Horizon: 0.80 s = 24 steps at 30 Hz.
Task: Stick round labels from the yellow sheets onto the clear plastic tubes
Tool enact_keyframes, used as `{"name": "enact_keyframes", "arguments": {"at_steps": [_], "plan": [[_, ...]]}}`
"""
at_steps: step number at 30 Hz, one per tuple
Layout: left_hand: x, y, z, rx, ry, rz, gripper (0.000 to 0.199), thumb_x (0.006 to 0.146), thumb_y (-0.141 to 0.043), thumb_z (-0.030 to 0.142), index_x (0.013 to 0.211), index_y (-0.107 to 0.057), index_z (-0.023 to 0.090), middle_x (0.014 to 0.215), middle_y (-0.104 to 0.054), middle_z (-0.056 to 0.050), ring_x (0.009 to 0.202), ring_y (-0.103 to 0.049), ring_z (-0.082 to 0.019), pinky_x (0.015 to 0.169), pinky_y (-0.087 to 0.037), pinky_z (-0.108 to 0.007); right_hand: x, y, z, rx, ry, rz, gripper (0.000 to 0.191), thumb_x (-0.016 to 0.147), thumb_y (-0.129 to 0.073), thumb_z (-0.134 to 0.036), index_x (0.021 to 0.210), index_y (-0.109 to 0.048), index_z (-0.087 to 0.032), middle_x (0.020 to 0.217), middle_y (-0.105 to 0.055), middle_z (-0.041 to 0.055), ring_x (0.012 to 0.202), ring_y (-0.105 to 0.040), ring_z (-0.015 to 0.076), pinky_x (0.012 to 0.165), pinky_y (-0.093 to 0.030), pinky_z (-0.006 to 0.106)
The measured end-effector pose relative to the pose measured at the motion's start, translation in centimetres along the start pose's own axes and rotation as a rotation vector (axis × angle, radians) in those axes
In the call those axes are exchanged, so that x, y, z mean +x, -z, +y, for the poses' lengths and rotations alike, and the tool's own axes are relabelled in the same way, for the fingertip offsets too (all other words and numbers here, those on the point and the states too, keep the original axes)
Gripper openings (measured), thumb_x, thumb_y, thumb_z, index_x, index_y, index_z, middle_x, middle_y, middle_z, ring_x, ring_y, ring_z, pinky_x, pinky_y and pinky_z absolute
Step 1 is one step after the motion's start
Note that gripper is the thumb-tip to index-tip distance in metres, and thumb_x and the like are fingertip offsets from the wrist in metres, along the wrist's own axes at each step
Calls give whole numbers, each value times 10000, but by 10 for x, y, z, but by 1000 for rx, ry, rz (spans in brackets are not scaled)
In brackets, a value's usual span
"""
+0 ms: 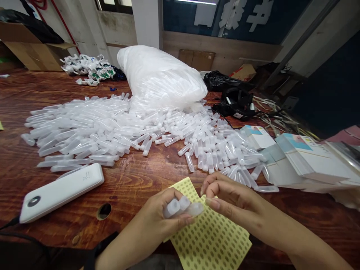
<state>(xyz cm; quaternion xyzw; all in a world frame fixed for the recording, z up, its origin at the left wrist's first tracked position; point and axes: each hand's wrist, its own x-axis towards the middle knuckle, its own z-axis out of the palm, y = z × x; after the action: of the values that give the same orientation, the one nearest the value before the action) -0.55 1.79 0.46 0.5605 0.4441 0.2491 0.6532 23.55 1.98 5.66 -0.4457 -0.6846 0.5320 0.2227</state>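
Note:
In my left hand point(157, 221) there are several small translucent plastic tubes point(184, 203), their ends pointing toward my right hand. Yellow sticker sheets point(213, 240) printed with rows of small dark oval labels lie under both hands. My right hand point(233, 198) is just right of the tubes, above the sheet's upper part, thumb and curled fingers drawn close together. Whatever sits at those fingertips, if anything, is too small to make out. Beyond the hands, a wide heap of similar tubes point(84, 123) spreads over the wooden table point(137, 176).
A large white plastic bag point(165, 77) rests behind the heap. At the left lies a white power bank point(63, 193) with a cable, near a round hole point(104, 211) in the table. Stacks of printed cards point(312, 157) stand at the right, with a black headset-like object point(237, 101) behind.

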Motion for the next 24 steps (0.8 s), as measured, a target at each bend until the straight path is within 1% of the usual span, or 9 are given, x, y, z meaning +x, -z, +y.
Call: {"name": "enact_keyframes", "arguments": {"at_steps": [4,7,9,12,13,15,17,20,24], "plan": [[-7,-4,2,-56,-28,-8,233,868,-766,360,843,-601,197,769,-508,47,684,-412,-131,616,-345,-228,-9,-2,-8,-6,-3,-2,264,1045,-551,-469,916,-603,-245,1118,-599,37,1177,-557,202,1052,-442,322],[-12,-7,2,-119,-13,-18,264,860,-795,368,850,-596,195,764,-521,51,687,-424,-126,626,-360,-222,-13,-4,-11,22,-7,21,243,1044,-562,-462,936,-614,-251,1130,-599,28,1120,-565,186,980,-456,288],[-15,-9,1,-154,6,-8,285,856,-815,397,886,-620,191,772,-554,46,701,-456,-127,638,-387,-217,-16,-8,-9,44,2,52,239,1046,-563,-461,942,-621,-254,1082,-602,18,1054,-570,173,923,-455,269],[-17,-9,-2,-236,60,9,392,844,-838,490,1027,-683,180,817,-636,24,698,-519,-121,643,-427,-208,-20,-16,1,126,-7,154,289,1046,-544,-504,924,-601,-248,959,-569,5,909,-549,157,805,-454,248],[-17,-8,-4,-277,92,18,464,821,-851,538,1057,-685,174,813,-652,19,652,-522,-110,599,-420,-200,-21,-20,7,174,-25,205,312,1038,-546,-530,918,-594,-246,922,-550,-1,858,-530,151,759,-450,239],[-17,-4,-6,-351,141,45,586,750,-873,632,1026,-670,156,766,-660,14,528,-485,-81,482,-359,-185,-22,-27,19,262,-75,309,357,1008,-565,-588,918,-600,-243,862,-517,-11,777,-491,138,686,-436,220],[-17,-1,-7,-405,157,76,629,715,-875,677,978,-651,152,761,-667,2,475,-471,-69,425,-312,-177,-22,-33,28,305,-94,373,397,980,-585,-623,897,-619,-237,841,-528,-7,770,-502,140,685,-454,217],[-18,2,-5,-476,133,39,584,773,-827,682,913,-666,139,746,-649,-9,487,-467,-64,420,-302,-165,-19,-42,35,311,-73,388,419,954,-600,-652,880,-642,-242,855,-580,11,823,-574,161,738,-511,233],[-22,0,-3,-511,102,-15,550,804,-799,675,864,-665,145,704,-602,7,498,-427,-65,442,-283,-172,-17,-54,38,345,-52,432,359,918,-664,-632,1070,-660,-306,953,-685,35,920,-682,202,804,-572,281]]}}
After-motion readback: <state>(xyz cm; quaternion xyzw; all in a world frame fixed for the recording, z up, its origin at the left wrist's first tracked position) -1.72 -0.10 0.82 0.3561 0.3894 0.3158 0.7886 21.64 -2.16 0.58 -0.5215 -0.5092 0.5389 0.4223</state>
